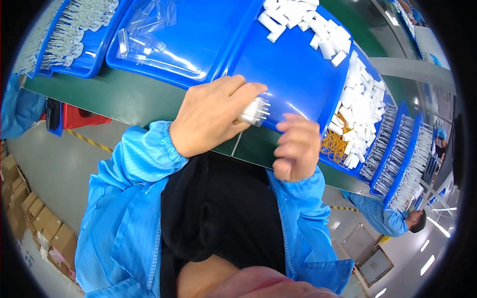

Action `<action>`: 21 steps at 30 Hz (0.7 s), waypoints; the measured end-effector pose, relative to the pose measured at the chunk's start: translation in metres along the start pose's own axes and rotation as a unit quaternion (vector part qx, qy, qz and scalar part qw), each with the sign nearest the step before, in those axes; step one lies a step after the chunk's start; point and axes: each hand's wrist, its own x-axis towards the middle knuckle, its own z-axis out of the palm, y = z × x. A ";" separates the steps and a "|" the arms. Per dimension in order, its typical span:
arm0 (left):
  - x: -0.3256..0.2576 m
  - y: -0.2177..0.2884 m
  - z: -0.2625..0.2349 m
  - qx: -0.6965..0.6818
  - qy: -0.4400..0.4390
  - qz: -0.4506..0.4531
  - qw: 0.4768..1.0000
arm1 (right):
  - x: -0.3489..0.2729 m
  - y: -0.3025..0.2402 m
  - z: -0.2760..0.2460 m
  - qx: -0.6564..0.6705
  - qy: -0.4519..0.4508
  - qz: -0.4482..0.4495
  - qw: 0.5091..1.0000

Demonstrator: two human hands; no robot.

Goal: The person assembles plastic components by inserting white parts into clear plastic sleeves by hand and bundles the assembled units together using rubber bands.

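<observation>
- clearly, in the head view, the white bundle (pixel 255 112) sits at the near left corner of the middle tray (pixel 283 64); it is short and blocky, with several thin pale prongs poking out of its right end, and something see-through glints around it. most of its body is hidden by fingers.
- the left hand (pixel 213 113), just outside the middle tray's near left corner, pinches the bundle between thumb and fingers, its back turned up.
- the right hand (pixel 299 146), at the middle tray's near edge, is apart from the bundle; its fingers are bent and blurred, so i cannot tell whether the tips press together.
- the middle tray is blue and shallow, with a loose heap of white blocks (pixel 325 37) toward its far right side.
- left of the middle tray, a second blue tray (pixel 198 35) holds clear plastic pieces (pixel 149 32), strewn at its left side.
- farther left of the middle tray, a blue bin (pixel 92 57) is crowded with translucent stick-like parts (pixel 74 35).
- right of the middle tray, another blue container (pixel 328 162) holds more white blocks and, near its front, a tangle of amber rubber bands (pixel 335 143).
- beyond that, narrow blue bins (pixel 392 144) hold packed thin translucent parts.
</observation>
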 end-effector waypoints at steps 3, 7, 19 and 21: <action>0.000 0.003 -0.002 -0.043 -0.042 -0.020 0.998 | 0.002 -0.007 0.008 0.016 -0.006 -0.078 0.997; 0.001 0.004 0.000 -0.141 -0.116 -0.036 0.983 | 0.004 -0.009 0.011 0.003 -0.014 -0.115 0.993; 0.000 0.002 0.003 -0.321 -0.260 -0.071 0.908 | 0.013 -0.014 -0.002 -0.028 -0.096 -0.172 0.980; 0.000 0.001 0.004 -0.324 -0.267 -0.068 0.905 | 0.015 -0.015 -0.007 -0.036 -0.124 -0.172 0.977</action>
